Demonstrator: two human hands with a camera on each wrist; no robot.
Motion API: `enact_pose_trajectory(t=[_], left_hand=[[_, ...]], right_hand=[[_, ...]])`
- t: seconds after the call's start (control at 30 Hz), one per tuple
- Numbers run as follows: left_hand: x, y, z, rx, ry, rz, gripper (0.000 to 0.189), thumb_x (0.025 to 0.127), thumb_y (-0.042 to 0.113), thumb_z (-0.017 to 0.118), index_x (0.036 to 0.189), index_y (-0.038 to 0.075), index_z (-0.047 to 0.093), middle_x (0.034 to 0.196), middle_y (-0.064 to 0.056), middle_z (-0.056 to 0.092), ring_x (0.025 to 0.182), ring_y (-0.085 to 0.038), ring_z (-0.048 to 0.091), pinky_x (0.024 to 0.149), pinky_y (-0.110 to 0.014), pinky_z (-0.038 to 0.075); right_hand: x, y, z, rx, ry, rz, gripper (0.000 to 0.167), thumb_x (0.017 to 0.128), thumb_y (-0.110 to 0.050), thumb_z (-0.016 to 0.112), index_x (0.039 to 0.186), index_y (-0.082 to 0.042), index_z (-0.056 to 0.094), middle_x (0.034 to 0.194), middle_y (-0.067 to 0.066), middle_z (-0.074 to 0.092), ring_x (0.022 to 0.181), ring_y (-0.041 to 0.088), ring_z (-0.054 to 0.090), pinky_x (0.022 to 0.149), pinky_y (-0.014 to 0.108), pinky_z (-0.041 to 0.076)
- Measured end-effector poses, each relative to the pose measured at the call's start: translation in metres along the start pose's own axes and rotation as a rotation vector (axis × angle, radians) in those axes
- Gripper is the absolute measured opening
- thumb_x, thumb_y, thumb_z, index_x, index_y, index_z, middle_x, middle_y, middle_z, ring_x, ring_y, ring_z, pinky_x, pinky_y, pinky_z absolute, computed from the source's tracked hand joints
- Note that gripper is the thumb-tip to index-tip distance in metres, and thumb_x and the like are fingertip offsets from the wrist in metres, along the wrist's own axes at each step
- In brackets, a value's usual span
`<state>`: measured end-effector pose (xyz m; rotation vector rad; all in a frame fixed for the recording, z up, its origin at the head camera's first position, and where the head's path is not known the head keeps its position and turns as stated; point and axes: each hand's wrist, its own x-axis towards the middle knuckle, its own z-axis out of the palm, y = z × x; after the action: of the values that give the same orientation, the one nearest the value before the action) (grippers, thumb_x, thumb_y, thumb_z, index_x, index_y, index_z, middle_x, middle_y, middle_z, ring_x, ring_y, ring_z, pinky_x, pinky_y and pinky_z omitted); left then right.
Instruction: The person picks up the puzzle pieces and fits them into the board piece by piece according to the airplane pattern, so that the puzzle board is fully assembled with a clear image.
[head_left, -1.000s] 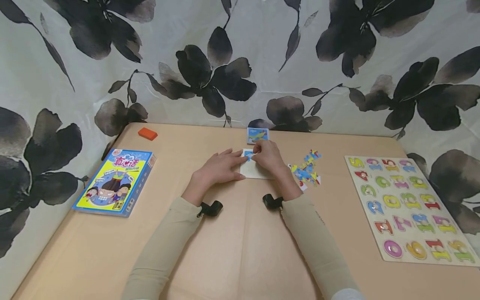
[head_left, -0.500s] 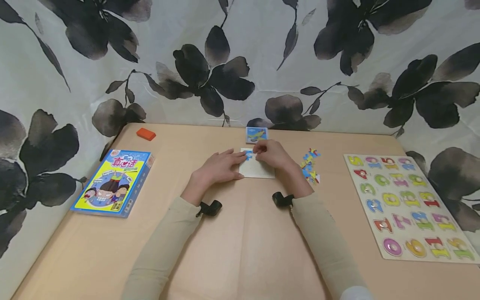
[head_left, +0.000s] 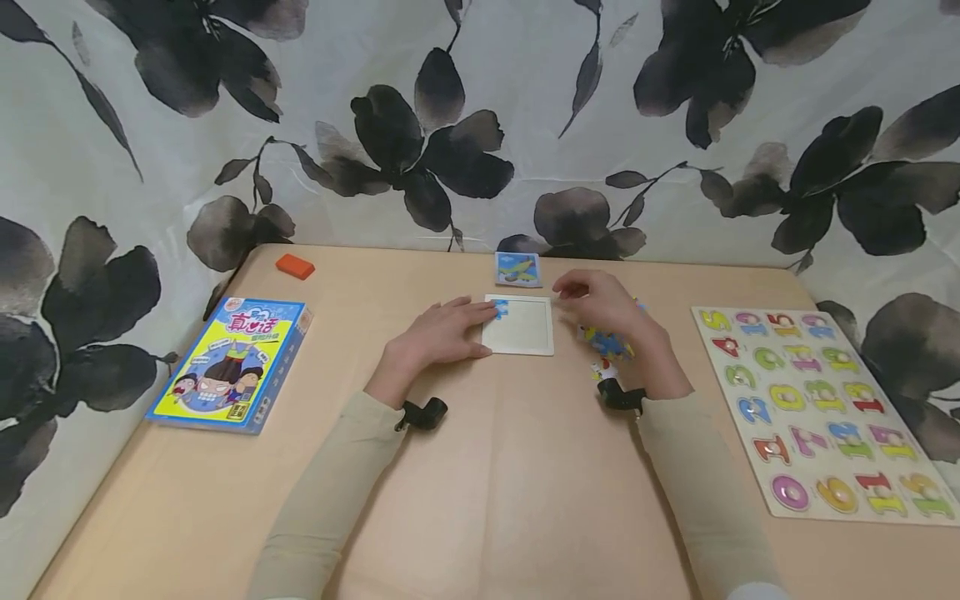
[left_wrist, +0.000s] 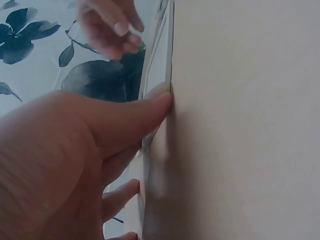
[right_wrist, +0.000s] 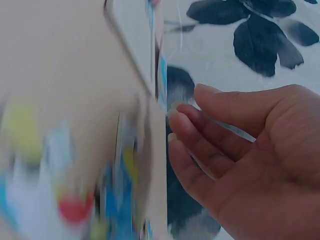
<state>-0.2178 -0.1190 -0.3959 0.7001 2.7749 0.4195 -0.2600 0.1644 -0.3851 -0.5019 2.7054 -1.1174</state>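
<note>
My left hand (head_left: 444,332) rests at the left edge of a small white puzzle tray (head_left: 528,340). Its thumb (left_wrist: 127,117) presses the tray's near edge in the left wrist view. Blue puzzle pieces (head_left: 500,309) lie in the tray's upper left corner, near my fingertips. My right hand (head_left: 603,302) hovers right of the tray, over the loose pile of puzzle pieces (head_left: 607,342), partly hiding it. In the right wrist view its fingers (right_wrist: 187,157) are loosely bent and the thumb stands apart. A pale spot shows at its fingertips in the left wrist view, too small to identify.
A picture card (head_left: 517,269) lies behind the tray. At left are a blue-yellow box (head_left: 228,367) and an orange block (head_left: 296,267). A number puzzle board (head_left: 825,408) lies at right. A floral cloth (head_left: 420,158) hangs behind the table.
My right hand has moved right, off the tray and toward the loose pieces, uncovering most of the tray. My left hand has stayed at the tray's left edge.
</note>
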Motion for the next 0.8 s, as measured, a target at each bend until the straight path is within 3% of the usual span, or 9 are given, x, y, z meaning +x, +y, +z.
enact_pose_trajectory(t=[0.2,0.43,0.8], left_hand=[[0.002,0.002,0.000,-0.004,0.000,-0.003,0.071,0.091,0.047,0.068,0.153,0.026,0.040,0.160,0.009,0.037,0.153,-0.028,0.025,0.121,-0.061,0.020],[0.002,0.002,0.000,0.003,0.002,-0.003,0.072,0.090,0.049,0.067,0.153,0.026,0.040,0.161,0.009,0.036,0.153,-0.028,0.024,0.120,-0.061,0.021],[0.003,-0.002,0.002,0.006,0.003,-0.023,0.074,0.090,0.051,0.066,0.154,0.027,0.038,0.162,0.009,0.034,0.153,-0.028,0.024,0.121,-0.060,0.020]], right_hand=[[-0.020,0.029,-0.021,-0.066,0.003,0.073,0.030,0.094,-0.005,0.059,0.123,-0.002,0.064,0.116,0.017,0.063,0.105,0.030,0.055,0.094,0.043,0.047],[-0.034,0.049,-0.039,-0.241,-0.004,0.122,0.035,0.087,0.003,0.059,0.121,0.001,0.064,0.114,0.021,0.062,0.101,0.034,0.052,0.093,0.049,0.047],[-0.031,0.052,-0.037,-0.205,-0.019,0.176,0.032,0.089,0.002,0.061,0.120,0.000,0.065,0.114,0.021,0.058,0.103,0.035,0.049,0.094,0.048,0.047]])
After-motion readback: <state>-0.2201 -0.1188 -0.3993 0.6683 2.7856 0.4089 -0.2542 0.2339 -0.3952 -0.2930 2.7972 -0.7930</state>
